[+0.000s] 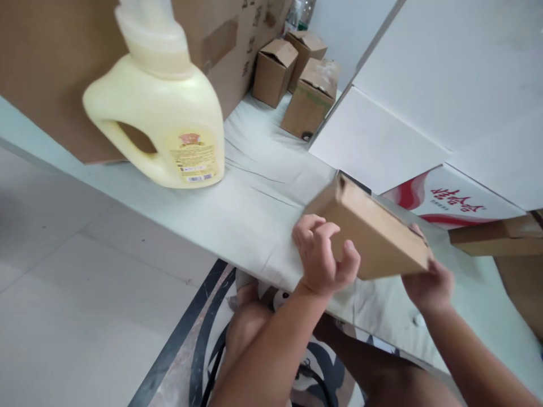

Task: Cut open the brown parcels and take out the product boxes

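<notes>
A flat brown cardboard box (377, 237) is tilted up above the pale cloth-covered table. My right hand (428, 282) grips its right end, with fingers behind the box and partly hidden. Against the box's left side, my left hand (324, 254) has bent, spread fingers and holds nothing; whether it touches the cardboard I cannot tell. To the left of both hands stands a pale yellow detergent jug (161, 113) with a handle and a printed label.
A large carton (46, 73) stands behind the jug. Several small brown boxes (275, 70) sit at the back. White cartons (382, 133), one with red print, line the right side, near another brown box (496, 237). The table's front edge (169, 240) runs diagonally above my legs.
</notes>
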### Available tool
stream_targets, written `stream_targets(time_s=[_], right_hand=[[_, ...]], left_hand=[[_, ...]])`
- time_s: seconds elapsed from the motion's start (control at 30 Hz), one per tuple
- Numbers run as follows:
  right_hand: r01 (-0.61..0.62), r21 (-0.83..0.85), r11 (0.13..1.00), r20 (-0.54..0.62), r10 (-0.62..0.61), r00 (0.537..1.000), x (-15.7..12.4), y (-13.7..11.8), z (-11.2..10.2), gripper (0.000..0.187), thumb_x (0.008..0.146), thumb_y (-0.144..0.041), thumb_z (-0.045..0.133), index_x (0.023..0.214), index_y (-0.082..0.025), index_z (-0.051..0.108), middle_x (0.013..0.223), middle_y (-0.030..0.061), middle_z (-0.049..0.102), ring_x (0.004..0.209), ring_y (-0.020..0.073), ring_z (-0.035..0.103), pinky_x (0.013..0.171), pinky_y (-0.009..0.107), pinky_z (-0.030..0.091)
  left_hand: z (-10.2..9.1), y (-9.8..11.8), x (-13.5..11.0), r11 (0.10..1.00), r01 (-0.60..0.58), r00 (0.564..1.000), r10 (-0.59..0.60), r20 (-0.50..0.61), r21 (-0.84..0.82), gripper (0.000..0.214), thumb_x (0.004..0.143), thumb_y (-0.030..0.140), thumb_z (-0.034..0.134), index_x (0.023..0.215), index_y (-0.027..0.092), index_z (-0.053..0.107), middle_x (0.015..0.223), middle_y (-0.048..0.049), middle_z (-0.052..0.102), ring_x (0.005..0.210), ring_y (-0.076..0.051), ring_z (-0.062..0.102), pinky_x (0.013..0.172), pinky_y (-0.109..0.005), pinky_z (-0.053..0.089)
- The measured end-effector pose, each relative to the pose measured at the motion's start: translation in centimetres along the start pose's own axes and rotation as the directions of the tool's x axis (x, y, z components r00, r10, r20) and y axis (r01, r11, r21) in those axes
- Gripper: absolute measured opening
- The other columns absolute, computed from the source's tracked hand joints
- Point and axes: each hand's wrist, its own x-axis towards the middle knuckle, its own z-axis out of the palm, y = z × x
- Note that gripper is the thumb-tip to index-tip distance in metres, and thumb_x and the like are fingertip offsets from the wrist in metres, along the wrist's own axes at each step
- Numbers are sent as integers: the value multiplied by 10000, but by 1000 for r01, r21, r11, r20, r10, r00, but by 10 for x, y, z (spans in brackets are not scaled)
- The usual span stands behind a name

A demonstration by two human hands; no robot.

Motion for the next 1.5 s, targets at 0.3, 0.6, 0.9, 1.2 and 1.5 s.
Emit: stream_targets(time_s=[0.3, 0.6, 0.9, 1.2, 1.5], right_hand=[[-143, 743, 654, -403, 607, 685, -80, 48, -28, 394, 629, -487, 741, 943, -261, 669, 958, -7, 668, 852, 175, 641, 836, 348, 543], [-67, 669, 740, -330, 376, 866, -86, 77, -34, 442, 822, -586, 657, 1158, -299, 641, 1400, 61, 629, 1369, 300, 551, 1198, 538, 370], [-10, 555, 832, -268, 190, 945, -101, 69, -54, 473, 908, -617, 527, 1235, -275, 531, 1579, 116, 474, 1499, 268, 418, 1240, 493, 324], [-308, 450, 838, -254, 451, 856, -116, 94, -80, 404, 928, -536, 306, 1053, -236, 546, 1111, 110, 694, 1071, 240, 671, 951, 428, 529], [-620, -361, 696, -7, 663, 748, -125, 119, -113, 392, 854, -519, 555, 1072, -224, 694, 1040, 160, 724, 961, 330, 661, 881, 505, 508]], left_hand=[[55, 6, -25, 871, 351, 621, 57, 782, -343, 565, 886, 663, 597, 1319, 302, 570, 1400, -118, 546, 1379, -304, 512, 1120, -477, 487], [77, 5, -27, 843, 476, 592, -97, 800, -250, 443, 746, 503, 719, 1119, 280, 634, 1282, -55, 584, 1247, -300, 550, 1105, -453, 447], [66, 21, -46, 798, 553, 633, -214, 744, -241, 544, 543, 533, 816, 961, 265, 596, 1157, -50, 563, 1098, -265, 554, 980, -379, 465], [48, 39, -72, 848, 476, 727, -230, 647, -234, 580, 552, 601, 800, 962, 275, 552, 1123, -54, 554, 1098, -276, 559, 979, -402, 487], [45, 47, -84, 838, 493, 754, -279, 594, -233, 724, 471, 691, 868, 979, 271, 570, 1062, -43, 563, 980, -234, 569, 879, -358, 493]])
